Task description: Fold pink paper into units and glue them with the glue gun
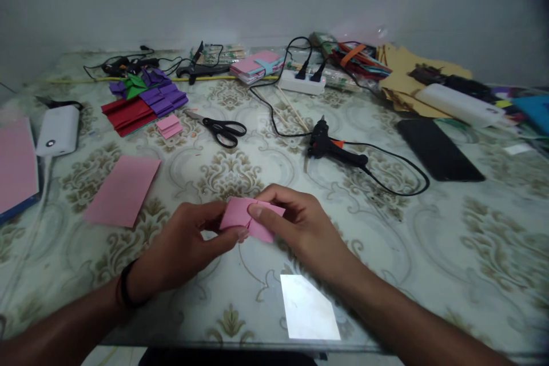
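Note:
A small folded pink paper (261, 230) is held above the patterned table cover. My left hand (184, 243) pinches its left side between thumb and fingers. My right hand (295, 220) grips the right part, thumb on top near the middle crease and fingers behind. On the left lies a flat pink sheet (124, 191). Farther back are a small folded pink piece (168, 126) and folded red paper (128, 112) beside purple paper (165, 94). Black-handled scissors (223, 128) lie behind my hands.
A black glue gun (334, 146) with a looping cord lies right of centre, near a black phone (440, 150). A white power strip (302, 82) stands at the back. A white power bank (59, 130) is at left.

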`<state>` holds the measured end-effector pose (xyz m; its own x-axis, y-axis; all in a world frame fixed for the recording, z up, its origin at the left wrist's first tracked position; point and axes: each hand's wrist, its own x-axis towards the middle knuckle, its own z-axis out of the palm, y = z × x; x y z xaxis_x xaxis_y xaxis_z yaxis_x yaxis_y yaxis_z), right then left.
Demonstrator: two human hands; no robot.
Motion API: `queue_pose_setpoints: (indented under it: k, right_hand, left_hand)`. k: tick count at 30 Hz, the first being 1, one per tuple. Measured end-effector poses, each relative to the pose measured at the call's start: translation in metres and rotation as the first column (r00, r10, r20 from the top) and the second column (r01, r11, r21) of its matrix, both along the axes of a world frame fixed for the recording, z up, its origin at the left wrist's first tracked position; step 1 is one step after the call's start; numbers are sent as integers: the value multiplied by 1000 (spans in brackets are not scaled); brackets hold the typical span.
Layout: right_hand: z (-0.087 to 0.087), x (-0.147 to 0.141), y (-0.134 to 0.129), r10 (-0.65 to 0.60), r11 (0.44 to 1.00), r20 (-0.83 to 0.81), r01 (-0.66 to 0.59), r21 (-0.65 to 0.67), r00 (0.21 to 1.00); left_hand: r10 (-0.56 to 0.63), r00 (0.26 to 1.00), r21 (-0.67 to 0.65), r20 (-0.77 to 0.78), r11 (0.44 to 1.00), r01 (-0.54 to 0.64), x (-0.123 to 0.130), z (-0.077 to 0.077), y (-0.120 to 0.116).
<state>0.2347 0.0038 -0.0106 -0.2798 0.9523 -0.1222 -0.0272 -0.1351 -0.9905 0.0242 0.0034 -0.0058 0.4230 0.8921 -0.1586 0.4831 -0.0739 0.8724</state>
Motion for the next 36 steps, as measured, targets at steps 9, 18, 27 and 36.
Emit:
queue_pose_setpoints:
  k: [9,18,27,36]
  right_hand:
    - [-3,0,2,44,999,-16,-44,-24,999]
    - [-5,0,2,19,1000,-4,-19,-23,1000]
    - [-10,-5,-3,47,997,-36,-49,-66,998]
    - [-11,-5,-2,38,996,-101,-45,-74,994]
  left_hand:
    - [135,985,63,111,988,-143,-6,1,1]
    - [119,982,-29,144,993,-116,-4,1,4]
    - [93,976,-37,197,996,-87,-2,3,3]
    - [82,964,-97,253,994,-59,-4,3,2]
